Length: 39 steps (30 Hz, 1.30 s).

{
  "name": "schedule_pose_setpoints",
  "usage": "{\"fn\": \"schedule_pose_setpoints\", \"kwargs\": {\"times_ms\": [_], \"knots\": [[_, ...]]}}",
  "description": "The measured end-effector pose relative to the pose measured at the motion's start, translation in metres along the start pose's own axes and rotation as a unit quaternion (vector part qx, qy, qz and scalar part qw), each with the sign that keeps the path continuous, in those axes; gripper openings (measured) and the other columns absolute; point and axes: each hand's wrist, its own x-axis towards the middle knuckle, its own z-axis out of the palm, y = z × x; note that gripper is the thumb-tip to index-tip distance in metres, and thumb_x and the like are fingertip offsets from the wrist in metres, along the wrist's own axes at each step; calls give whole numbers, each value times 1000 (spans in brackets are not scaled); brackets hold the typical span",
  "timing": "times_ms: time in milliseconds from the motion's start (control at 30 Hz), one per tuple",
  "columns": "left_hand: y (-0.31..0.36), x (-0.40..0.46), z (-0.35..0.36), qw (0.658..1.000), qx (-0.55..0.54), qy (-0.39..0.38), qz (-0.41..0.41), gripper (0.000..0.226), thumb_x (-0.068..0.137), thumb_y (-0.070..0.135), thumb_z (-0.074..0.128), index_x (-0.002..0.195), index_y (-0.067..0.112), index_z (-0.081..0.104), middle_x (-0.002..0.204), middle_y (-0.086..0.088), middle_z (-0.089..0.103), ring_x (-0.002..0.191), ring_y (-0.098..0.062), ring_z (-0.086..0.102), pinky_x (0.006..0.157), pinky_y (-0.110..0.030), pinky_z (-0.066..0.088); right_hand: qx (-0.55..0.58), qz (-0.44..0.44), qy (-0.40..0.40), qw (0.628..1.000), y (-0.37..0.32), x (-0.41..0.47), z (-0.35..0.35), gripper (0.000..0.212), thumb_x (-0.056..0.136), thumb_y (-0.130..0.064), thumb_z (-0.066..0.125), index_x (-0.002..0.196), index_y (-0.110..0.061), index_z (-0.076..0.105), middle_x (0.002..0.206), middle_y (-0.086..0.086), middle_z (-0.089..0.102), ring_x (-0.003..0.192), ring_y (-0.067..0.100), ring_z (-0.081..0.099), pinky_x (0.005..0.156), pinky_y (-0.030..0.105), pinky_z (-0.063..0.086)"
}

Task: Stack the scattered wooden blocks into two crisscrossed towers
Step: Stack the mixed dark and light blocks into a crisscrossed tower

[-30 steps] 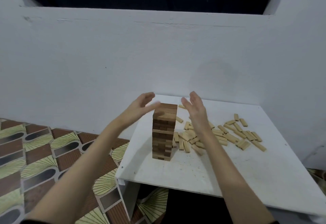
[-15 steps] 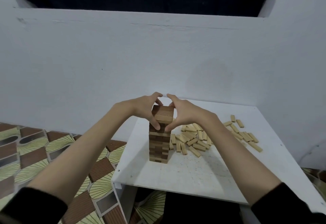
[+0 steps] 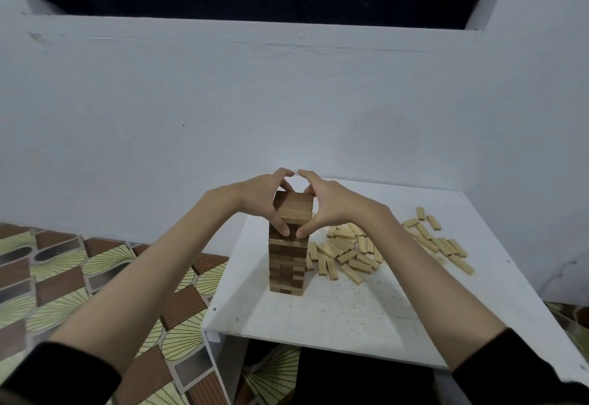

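One tall crisscrossed tower of wooden blocks [image 3: 288, 261] stands on the left half of a small white table [image 3: 350, 318]. My left hand [image 3: 261, 194] grips the tower's top layers from the left, thumb on the near face and fingers curled over the far side. My right hand [image 3: 328, 204] grips the same top layers from the right, its thumb pressing the near face. A heap of loose pale blocks [image 3: 347, 251] lies flat just right of the tower. More loose blocks [image 3: 436, 239] trail toward the table's right edge.
A white wall rises directly behind the table, with a dark opening above it. A patterned brown and yellow tiled floor [image 3: 63, 277] lies to the left, below the table's left edge. The near part of the tabletop holds nothing but specks.
Both hands were open and apart beside the tower a second ago. They have closed onto its top layers from both sides and stay there. The camera has shifted slightly.
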Motion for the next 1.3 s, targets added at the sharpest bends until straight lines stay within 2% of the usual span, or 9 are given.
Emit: {"fn": "schedule_pose_setpoints", "kwargs": {"times_ms": [100,200,500,667,867,1000,1133,1200,1300], "knots": [[1,1,0,1000,17,-15,-8,116,61,26,88,147,20,10,142,0,39,125,-19,43,97,-25,38,-6,7,-6,1000,1,-1,1,124,62,-30,88,152,-26,1,138,6,46,126,25,45,100,36,43],[1,3,1,999,34,-23,-16,117,60,28,88,147,20,9,141,-1,41,123,-21,44,101,-30,40,-13,9,-5,1000,1,1,3,123,63,-30,88,151,-28,2,134,7,48,123,25,47,95,35,44],[1,5,2,999,44,-18,-10,113,62,28,87,146,21,12,135,-2,45,114,-18,47,95,-28,41,-13,5,-7,1000,2,6,4,123,60,-29,89,150,-29,5,119,3,50,114,25,51,94,41,48],[1,0,0,1000,24,-12,-8,117,60,27,88,146,20,10,140,-1,42,123,-20,45,98,-28,40,-11,8,-6,1000,4,4,3,126,60,-31,89,151,-29,2,134,7,48,121,26,48,98,41,45],[1,-2,1,1000,23,-2,-9,113,63,23,87,146,19,11,139,-4,43,124,-22,44,96,-26,38,-6,6,-7,1000,2,5,3,125,61,-29,89,151,-27,2,132,8,48,121,26,49,99,40,46],[3,-3,-1,1000,16,-10,-10,112,62,29,87,146,22,12,141,-1,41,125,-20,42,96,-25,37,-13,9,-12,1000,3,2,0,127,61,-33,89,151,-28,0,140,7,43,127,25,43,98,35,43],[15,-5,-5,999,-38,7,2,93,70,44,77,144,25,22,140,6,41,126,-15,39,97,-26,35,-19,20,-13,1000,14,-10,-14,125,63,-33,88,151,-26,-1,148,2,36,132,22,38,96,31,39],[26,-3,-3,998,-35,53,25,78,77,50,68,140,25,31,136,6,47,127,-14,40,97,-27,33,-23,37,-2,999,25,-18,-22,120,64,-31,87,152,-25,6,147,0,36,134,20,36,99,32,37],[48,2,7,989,-46,122,70,55,85,43,63,132,23,43,126,6,55,123,-11,44,92,-22,33,-7,65,30,997,49,-33,-29,99,72,-25,82,150,-24,22,142,-2,42,129,17,41,95,30,38]]}}
